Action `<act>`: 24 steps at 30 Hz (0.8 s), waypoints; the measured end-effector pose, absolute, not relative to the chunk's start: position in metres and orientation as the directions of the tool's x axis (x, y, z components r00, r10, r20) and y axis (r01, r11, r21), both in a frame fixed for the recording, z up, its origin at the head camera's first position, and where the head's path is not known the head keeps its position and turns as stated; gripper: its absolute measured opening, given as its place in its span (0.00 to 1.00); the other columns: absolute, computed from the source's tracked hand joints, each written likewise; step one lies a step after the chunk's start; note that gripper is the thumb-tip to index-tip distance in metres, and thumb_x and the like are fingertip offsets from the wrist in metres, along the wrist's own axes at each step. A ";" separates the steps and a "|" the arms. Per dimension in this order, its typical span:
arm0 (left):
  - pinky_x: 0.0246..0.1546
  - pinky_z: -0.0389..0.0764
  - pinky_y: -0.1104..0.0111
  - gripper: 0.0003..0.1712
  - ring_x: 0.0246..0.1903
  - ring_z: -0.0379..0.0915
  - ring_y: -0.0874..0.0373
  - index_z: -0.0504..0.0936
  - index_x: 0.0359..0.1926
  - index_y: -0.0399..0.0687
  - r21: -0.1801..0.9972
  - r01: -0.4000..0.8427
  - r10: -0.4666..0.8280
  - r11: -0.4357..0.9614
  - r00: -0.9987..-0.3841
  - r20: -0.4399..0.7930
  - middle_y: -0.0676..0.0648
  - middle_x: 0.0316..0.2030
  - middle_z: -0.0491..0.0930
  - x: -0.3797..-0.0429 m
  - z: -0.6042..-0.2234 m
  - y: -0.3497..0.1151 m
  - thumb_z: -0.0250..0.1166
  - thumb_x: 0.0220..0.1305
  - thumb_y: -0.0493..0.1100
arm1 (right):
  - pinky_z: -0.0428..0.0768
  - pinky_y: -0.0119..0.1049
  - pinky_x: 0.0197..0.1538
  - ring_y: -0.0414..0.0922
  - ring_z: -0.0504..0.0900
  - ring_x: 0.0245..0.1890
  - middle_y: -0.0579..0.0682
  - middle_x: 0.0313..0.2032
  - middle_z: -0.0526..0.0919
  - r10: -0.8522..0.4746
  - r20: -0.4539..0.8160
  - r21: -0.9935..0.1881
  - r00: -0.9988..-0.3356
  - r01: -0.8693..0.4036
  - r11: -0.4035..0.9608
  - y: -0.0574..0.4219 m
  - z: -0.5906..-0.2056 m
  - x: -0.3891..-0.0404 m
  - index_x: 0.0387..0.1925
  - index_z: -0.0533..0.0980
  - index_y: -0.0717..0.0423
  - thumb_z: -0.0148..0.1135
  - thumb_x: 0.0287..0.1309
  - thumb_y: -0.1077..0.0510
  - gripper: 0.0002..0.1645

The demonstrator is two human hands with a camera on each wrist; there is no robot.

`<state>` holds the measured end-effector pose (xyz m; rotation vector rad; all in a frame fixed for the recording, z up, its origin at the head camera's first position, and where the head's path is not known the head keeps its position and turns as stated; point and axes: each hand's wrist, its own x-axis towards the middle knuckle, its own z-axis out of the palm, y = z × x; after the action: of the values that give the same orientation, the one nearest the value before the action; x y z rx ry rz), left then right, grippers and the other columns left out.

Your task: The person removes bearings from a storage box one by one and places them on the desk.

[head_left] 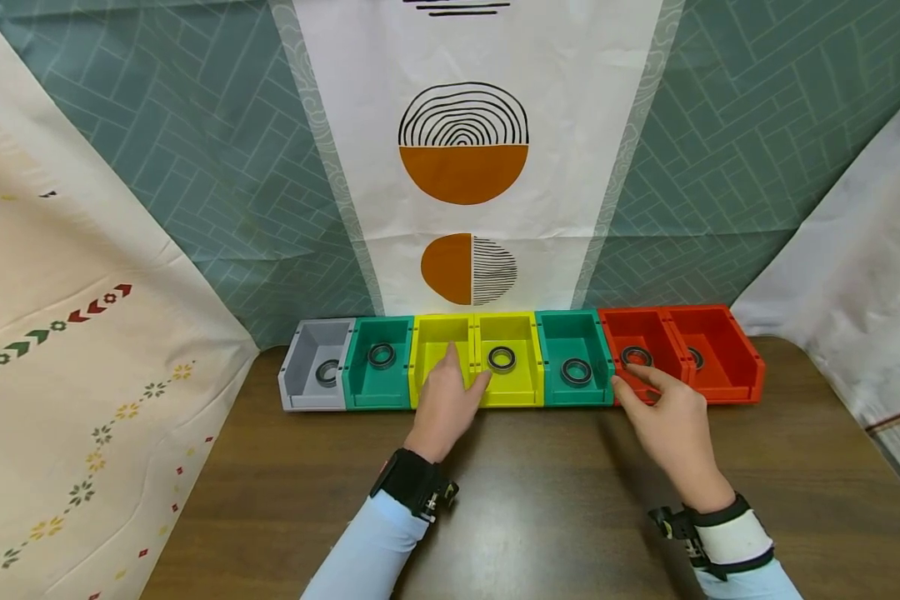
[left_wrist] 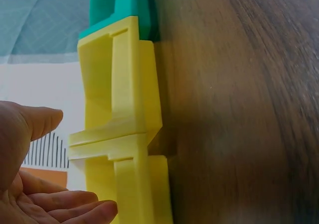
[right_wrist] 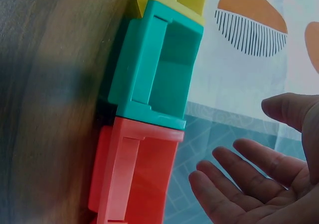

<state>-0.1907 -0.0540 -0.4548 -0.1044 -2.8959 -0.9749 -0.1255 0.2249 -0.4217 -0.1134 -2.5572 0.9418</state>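
My left hand [head_left: 447, 400] reaches over the left yellow bin [head_left: 422, 350], index finger extended and thumb apart. In the left wrist view its fingers hold nothing; the hand hides part of that bin's inside. My right hand [head_left: 675, 421] hovers at the front of the left red bin [head_left: 648, 321], thumb and fingers spread, with fingertips right by a dark ring-shaped bearing [head_left: 636, 349] lying in it. No object shows between its fingers in the right wrist view. Another bearing [head_left: 502, 348] lies in the right yellow bin [head_left: 525, 333].
The bins form one row along the back of the brown wooden table [head_left: 525, 500]. Bearings also lie in the grey bin [head_left: 292, 375], left green bin [head_left: 356, 367], right green bin [head_left: 555, 333] and right red bin [head_left: 720, 342]. A patterned cloth [head_left: 465, 275] hangs behind.
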 end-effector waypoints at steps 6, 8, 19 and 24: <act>0.48 0.71 0.66 0.40 0.47 0.69 0.60 0.59 0.67 0.39 0.621 0.120 0.075 0.775 -0.992 0.098 0.44 0.56 0.71 -0.198 -0.461 -0.046 0.57 0.64 0.59 | 0.65 0.38 0.16 0.42 0.64 0.12 0.51 0.39 0.82 0.227 0.337 -0.645 -0.914 -0.048 0.763 0.228 -0.423 -0.126 0.50 0.78 0.51 0.59 0.56 0.39 0.27; 0.44 0.73 0.68 0.37 0.42 0.70 0.62 0.62 0.64 0.39 0.627 0.127 0.081 0.768 -0.992 0.101 0.46 0.51 0.74 -0.200 -0.462 -0.044 0.57 0.64 0.58 | 0.65 0.38 0.16 0.43 0.63 0.12 0.50 0.38 0.82 0.232 0.332 -0.644 -0.915 -0.040 0.764 0.229 -0.423 -0.126 0.50 0.78 0.51 0.59 0.56 0.39 0.27; 0.24 0.72 0.77 0.22 0.27 0.71 0.65 0.72 0.50 0.38 0.606 0.134 0.057 0.784 -0.988 0.145 0.51 0.32 0.76 -0.208 -0.465 -0.039 0.60 0.64 0.50 | 0.70 0.38 0.22 0.48 0.76 0.31 0.52 0.37 0.82 0.248 0.346 -0.639 -0.905 -0.033 0.768 0.244 -0.421 -0.129 0.50 0.78 0.54 0.57 0.57 0.37 0.29; 0.19 0.70 0.75 0.18 0.22 0.69 0.63 0.75 0.42 0.39 0.590 0.130 0.062 0.797 -0.989 0.134 0.50 0.26 0.74 -0.208 -0.464 -0.040 0.60 0.63 0.50 | 0.67 0.38 0.16 0.48 0.74 0.24 0.53 0.33 0.82 0.266 0.353 -0.628 -0.897 -0.016 0.778 0.261 -0.419 -0.135 0.51 0.77 0.55 0.57 0.57 0.38 0.29</act>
<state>-0.2082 -0.0398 -0.4636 -0.1538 -2.8749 -0.9561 -0.1345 0.2611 -0.4188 -0.1886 -2.5436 0.9030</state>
